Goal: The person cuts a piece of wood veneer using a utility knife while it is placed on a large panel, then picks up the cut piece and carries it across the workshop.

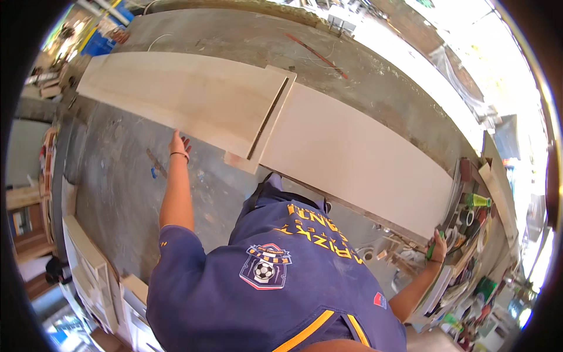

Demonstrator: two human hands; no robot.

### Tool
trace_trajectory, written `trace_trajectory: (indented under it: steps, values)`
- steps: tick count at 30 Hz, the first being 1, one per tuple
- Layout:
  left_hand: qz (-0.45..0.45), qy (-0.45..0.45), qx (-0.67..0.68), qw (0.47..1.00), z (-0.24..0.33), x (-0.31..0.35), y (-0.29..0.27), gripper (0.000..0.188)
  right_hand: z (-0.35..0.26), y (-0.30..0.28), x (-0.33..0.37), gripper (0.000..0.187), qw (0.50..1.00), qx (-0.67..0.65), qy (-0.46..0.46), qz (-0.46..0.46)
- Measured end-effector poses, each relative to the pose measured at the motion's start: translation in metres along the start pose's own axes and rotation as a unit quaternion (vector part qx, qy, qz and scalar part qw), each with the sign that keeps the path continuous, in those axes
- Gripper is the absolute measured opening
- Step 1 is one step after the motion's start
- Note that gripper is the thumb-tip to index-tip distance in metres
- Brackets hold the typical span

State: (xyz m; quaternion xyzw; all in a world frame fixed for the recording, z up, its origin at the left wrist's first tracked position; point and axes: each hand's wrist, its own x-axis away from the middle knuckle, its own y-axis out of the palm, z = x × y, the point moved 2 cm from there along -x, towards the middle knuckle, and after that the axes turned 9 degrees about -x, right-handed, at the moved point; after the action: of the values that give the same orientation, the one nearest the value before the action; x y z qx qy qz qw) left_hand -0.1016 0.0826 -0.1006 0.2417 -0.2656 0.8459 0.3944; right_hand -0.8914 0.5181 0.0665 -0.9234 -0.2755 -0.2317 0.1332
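Note:
My left hand [179, 144] reaches out to the near edge of a long pale plywood board [187, 88]. Its fingers are apart, and the tips are at or just beside that edge. At far right, my right hand [437, 249] is closed around a small green object [430, 252], mostly hidden by the fingers. This hand is close to the near right corner of a smooth, whitish panel [358, 152]. A narrow wooden strip [275, 120] lies crosswise where board and panel meet, with a dark slot along it.
A thin reddish-brown stick [316, 56] lies on the grey surface beyond the panel. Tools, tape rolls and a green-and-yellow container [478, 200] crowd the right side. Wooden frames [88, 270] stand at lower left. A flat strip [156, 163] lies on the grey floor.

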Motion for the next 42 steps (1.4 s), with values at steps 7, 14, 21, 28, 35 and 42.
trace_trajectory:
  steps: [7, 14, 21, 28, 35, 42]
  values:
    - [-0.057, -0.035, 0.007, 0.998, 0.072, -0.063, 0.0, 0.039, 0.055, 0.276, 0.072, 0.014, 0.981, -0.128, -0.129, -0.068]
    - [-0.031, 0.022, -0.11, 0.993, 0.065, -0.075, -0.014, 0.051, 0.095, 0.446, 0.122, 0.022, 0.971, -0.056, -0.083, -0.218]
    - [0.046, 0.11, -0.171, 0.978, 0.077, -0.051, -0.013, 0.061, 0.137, 0.483, 0.154, 0.029, 0.97, 0.035, -0.102, -0.216]
    - [-0.043, 0.054, -0.122, 0.99, 0.084, -0.074, -0.021, 0.037, 0.148, 0.492, 0.167, 0.033, 0.969, 0.037, -0.131, -0.206]
    - [-0.151, -0.1, -0.047, 0.982, 0.099, -0.106, -0.019, 0.025, 0.166, 0.506, 0.202, 0.036, 0.966, 0.135, -0.181, -0.125]
    - [-0.176, -0.118, -0.022, 0.977, 0.092, -0.115, -0.031, 0.026, 0.201, 0.505, 0.209, 0.041, 0.984, 0.09, -0.105, -0.115]
